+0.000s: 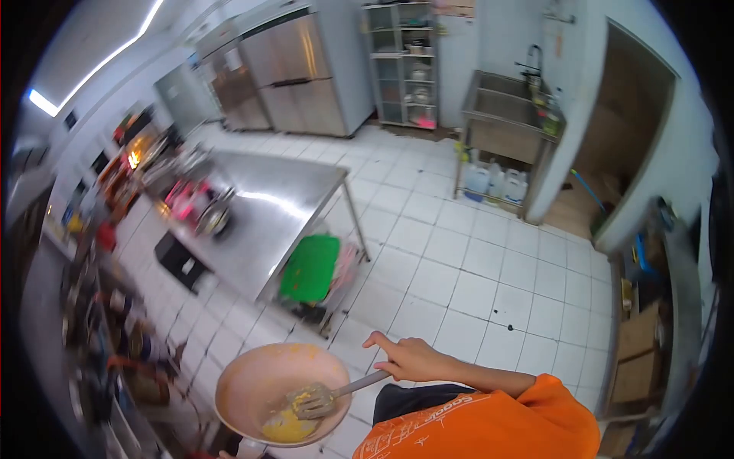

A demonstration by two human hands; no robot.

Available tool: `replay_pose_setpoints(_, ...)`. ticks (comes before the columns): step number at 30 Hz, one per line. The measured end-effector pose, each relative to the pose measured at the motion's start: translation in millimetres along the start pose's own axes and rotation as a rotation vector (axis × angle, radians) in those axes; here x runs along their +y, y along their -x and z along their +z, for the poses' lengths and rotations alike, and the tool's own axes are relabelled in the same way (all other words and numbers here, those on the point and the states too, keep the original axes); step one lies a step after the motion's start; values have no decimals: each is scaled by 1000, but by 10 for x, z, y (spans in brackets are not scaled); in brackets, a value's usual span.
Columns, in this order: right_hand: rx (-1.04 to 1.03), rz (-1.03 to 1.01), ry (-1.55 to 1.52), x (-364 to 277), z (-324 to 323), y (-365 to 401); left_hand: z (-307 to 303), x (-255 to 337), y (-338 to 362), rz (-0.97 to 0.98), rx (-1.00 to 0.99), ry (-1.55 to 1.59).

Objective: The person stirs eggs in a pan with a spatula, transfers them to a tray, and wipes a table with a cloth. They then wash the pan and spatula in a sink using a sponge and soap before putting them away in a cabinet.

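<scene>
A pink-beige pan [252,375] is at the bottom, tilted, with yellow food [288,427] low inside it. My right hand [409,358] is closed around the grey handle of a slotted spatula [315,401], its index finger sticking out. The spatula's head rests in the pan, with yellow bits on it. Only a sliver of my left hand [225,454] shows at the bottom edge, by the pan's dark handle; its grip is mostly hidden.
A steel table [264,180] with bowls and pink items stands ahead-left, a green lid or tray [310,268] beneath. Cluttered shelving [115,359] lines the left. Farther off are steel fridges [290,76] and a sink [501,107]. A counter [677,283] runs along the right.
</scene>
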State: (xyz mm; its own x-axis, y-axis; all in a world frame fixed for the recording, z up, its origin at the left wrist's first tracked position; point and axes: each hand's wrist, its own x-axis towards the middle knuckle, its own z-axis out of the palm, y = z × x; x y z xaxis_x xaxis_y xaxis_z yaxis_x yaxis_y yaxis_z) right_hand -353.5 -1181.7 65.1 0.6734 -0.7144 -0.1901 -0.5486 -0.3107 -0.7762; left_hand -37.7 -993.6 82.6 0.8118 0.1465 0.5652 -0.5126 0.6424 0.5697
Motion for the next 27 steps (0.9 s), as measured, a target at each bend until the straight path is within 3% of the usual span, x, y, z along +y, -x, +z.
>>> replay_pose_setpoints(1, 89, 22, 36, 240, -288, -33, 465, -255, 202, -125, 194, -30)
replay_pose_setpoints(2, 129, 39, 28, 495, -570, -81, 820, -515, 393, -28, -81, -31)
replay_pose_setpoints(3, 204, 76, 22, 759, -851, -138, 1188, -800, 606, -43, -102, 0)
replay_pose_setpoints(5, 305, 127, 30, 1142, -1295, -186, 2120, -1030, 1063, -365, -171, 277)
replay_pose_setpoints(6, 348, 178, 16, 1336, -1600, -256, 2417, -1387, 1228, -439, -440, 581)
replay_pose_setpoints(8, 412, 237, 5, 1802, -2246, -463, 3337, -1860, 1797, -472, -315, 328)
replay_pose_setpoints(13, 576, 379, 56, 2746, -3845, -930, 5763, -2666, 3238, -667, -491, 425)
replay_pose_setpoints(15, 697, 448, -5, 3059, -4372, -976, 6705, -2685, 3888, -735, -593, 419)
replay_pose_setpoints(19, 965, 569, -33, 3752, -5430, -943, 8371, -3021, 5240, -576, -866, 629)
replay_pose_setpoints(20, 969, 581, -40, 3920, -5697, -937, 8752, -3092, 5599, -578, -883, 676)
replay_pose_setpoints(23, 1241, 575, -111, 4622, -6562, -990, 9832, -3110, 6654, -595, -908, 848)
replay_pose_setpoints(27, 1312, 635, -42, 5733, -7785, -1084, 11061, -3247, 8196, -597, -875, 953)
